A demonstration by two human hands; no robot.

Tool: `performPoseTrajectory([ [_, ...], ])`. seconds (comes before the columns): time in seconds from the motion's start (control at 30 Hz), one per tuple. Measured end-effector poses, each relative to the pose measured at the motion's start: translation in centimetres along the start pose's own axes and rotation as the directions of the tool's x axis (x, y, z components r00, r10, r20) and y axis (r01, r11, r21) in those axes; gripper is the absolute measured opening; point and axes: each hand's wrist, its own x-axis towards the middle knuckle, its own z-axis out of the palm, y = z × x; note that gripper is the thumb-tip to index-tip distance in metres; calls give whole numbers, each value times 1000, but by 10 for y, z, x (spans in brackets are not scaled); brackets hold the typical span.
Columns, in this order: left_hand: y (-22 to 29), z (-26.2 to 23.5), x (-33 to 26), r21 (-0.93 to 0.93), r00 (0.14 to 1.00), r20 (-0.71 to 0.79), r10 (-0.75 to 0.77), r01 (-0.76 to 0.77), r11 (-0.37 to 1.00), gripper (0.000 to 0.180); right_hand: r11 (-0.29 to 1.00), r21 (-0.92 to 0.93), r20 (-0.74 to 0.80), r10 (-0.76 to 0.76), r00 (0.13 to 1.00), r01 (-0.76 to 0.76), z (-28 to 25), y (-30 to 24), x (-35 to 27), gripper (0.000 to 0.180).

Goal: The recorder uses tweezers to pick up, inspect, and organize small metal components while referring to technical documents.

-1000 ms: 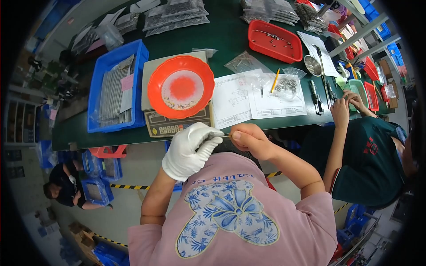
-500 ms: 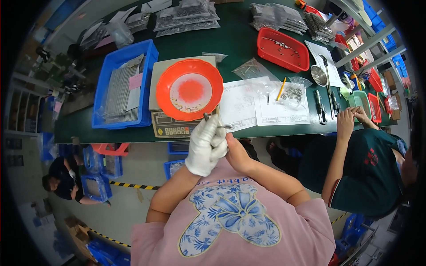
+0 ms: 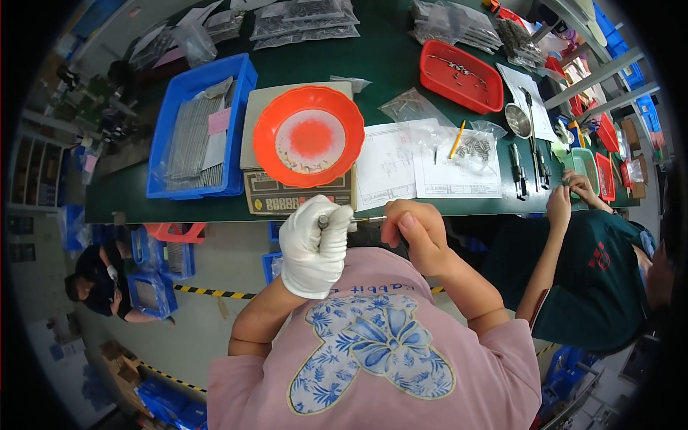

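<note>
My left hand [image 3: 312, 249], in a white glove, is closed in front of the table's near edge. Between its fingers shows the round dark end of a small metal part [image 3: 323, 221]. A thin metal rod [image 3: 370, 218] spans the gap between my hands; whether it belongs to that part I cannot tell. My bare right hand [image 3: 419, 233] is closed around the rod's other end, the fingers curled. Just beyond my left hand, an orange-red bowl [image 3: 351, 136] rests on a scale [image 3: 259, 192], with small bits at its bottom.
A blue bin [image 3: 155, 161] of bagged rods stands left. Right of the scale lie drawing sheets [image 3: 387, 172], a yellow pencil [image 3: 457, 140] and bagged small metal parts [image 3: 474, 149]. Farther back is a red tray [image 3: 459, 86]. A co-worker's hands [image 3: 566, 197] work at the right.
My hands have moved apart and slightly nearer to me, baring the thin rod between them. My right hand has shifted right and turned. The view has tilted slightly.
</note>
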Motion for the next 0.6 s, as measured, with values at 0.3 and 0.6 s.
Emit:
performPoseTrajectory([
  [0.3,-1,-3,2,167,964,120,239,-257,952,8,924,227,90,293,952,-306,10,-4,0,35],
  [0.6,2,3,-4,-181,902,131,-411,430,885,14,905,-377,78,-182,980,198,5,9,7,14],
])
